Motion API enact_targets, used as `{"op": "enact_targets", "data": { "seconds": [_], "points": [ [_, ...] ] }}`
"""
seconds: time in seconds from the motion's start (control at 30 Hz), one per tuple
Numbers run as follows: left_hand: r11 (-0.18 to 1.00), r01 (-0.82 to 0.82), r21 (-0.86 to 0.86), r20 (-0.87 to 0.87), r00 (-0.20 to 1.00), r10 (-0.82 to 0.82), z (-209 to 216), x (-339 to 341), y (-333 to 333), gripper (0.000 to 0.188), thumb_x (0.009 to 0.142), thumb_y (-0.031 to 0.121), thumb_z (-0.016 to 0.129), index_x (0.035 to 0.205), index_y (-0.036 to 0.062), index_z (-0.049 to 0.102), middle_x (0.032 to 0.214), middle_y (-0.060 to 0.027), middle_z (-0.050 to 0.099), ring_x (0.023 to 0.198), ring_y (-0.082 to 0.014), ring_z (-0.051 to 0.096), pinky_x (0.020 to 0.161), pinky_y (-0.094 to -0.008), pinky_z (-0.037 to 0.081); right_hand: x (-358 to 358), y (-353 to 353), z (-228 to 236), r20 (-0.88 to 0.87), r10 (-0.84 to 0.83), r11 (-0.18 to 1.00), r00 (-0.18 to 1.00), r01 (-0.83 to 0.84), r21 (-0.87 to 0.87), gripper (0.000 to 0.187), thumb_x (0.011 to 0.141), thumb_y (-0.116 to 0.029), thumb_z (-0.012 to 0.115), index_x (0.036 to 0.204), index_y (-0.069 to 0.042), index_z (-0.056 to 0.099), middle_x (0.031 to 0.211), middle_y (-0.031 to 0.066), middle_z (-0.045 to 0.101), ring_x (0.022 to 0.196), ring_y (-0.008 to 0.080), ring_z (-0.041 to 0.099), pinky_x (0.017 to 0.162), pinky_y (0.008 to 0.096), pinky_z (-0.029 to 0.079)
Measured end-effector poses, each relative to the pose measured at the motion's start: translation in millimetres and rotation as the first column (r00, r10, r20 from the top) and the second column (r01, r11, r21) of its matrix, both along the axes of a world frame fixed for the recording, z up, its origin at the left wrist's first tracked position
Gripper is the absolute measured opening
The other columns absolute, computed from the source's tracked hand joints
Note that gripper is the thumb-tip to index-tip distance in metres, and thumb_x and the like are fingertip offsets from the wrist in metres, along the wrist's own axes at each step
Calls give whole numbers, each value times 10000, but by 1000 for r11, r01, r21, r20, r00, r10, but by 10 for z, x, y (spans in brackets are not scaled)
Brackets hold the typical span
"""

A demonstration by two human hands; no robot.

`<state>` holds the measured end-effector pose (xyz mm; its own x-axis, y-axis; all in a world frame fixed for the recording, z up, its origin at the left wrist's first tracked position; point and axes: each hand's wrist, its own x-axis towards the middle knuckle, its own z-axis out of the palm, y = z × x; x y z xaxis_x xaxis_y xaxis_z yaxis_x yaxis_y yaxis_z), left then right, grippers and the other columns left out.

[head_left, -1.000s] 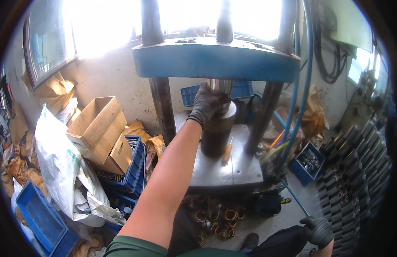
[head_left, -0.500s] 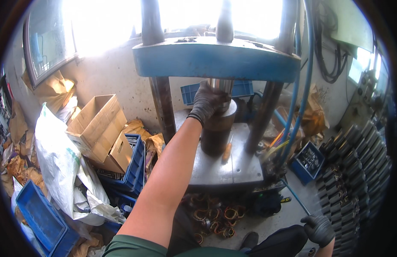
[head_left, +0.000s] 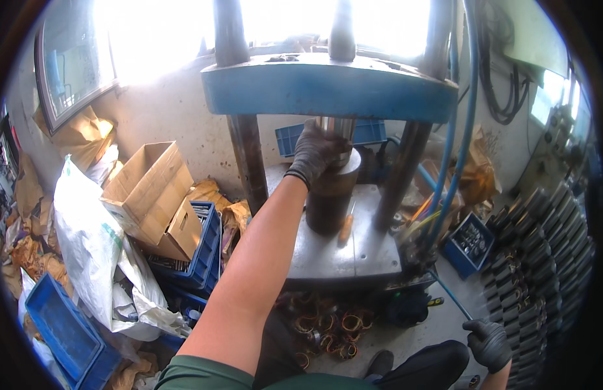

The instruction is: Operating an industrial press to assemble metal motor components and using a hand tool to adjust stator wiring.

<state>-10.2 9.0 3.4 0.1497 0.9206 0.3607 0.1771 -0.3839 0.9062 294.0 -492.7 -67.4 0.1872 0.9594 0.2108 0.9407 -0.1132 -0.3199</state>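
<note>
My left hand point(head_left: 314, 153), in a dark grey glove, is closed around a shiny metal cylinder point(head_left: 337, 127) beneath the blue crossbeam point(head_left: 327, 94) of a press. Directly below that cylinder stands a thick dark steel sleeve point(head_left: 331, 201), upright on the press's metal bed point(head_left: 373, 257). Beside the sleeve's foot lies a screwdriver point(head_left: 346, 231) with an orange-tan handle. At the lower right, my gloved right hand point(head_left: 490, 344) is closed at the end of a thin blue lever point(head_left: 452, 298) slanting up toward the press. Its palm side is hidden.
Steel columns point(head_left: 246, 156) flank the work. Blue hoses point(head_left: 454, 156) hang at the right. Stacked dark cylinders point(head_left: 542, 260) and a blue bin point(head_left: 468, 244) stand on the right. Copper-coloured rings point(head_left: 331, 331) lie beneath the bed. Cardboard boxes point(head_left: 149, 195) and a white sack point(head_left: 87, 240) crowd the left.
My right hand has risen slightly, along with the end of the lever. My left hand stays on the metal cylinder, with no clear movement of the press.
</note>
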Motion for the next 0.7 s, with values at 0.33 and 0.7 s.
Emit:
{"op": "enact_targets", "data": {
  "seconds": [0.33,0.7],
  "points": [
    [1000,0,31,30,1000,-1,-24,-17,-5,810,635,247,962,1196,-71,474,1018,-204,704,922,-254,709,849,-367,583,49,34,47,-40,75,967,996,-82,-242,194,761,-134,670,918,-86,774,801,158,723,776,371,708,742,447,574],
    [1000,9,-14,86,996,-7,6,-11,-26,775,630,232,969,1157,-81,496,1013,-218,704,937,-258,708,863,-363,571,95,32,66,107,74,963,992,-43,-265,177,777,-169,690,916,-121,788,789,130,729,744,354,712,710,430,580]
  ]
}}
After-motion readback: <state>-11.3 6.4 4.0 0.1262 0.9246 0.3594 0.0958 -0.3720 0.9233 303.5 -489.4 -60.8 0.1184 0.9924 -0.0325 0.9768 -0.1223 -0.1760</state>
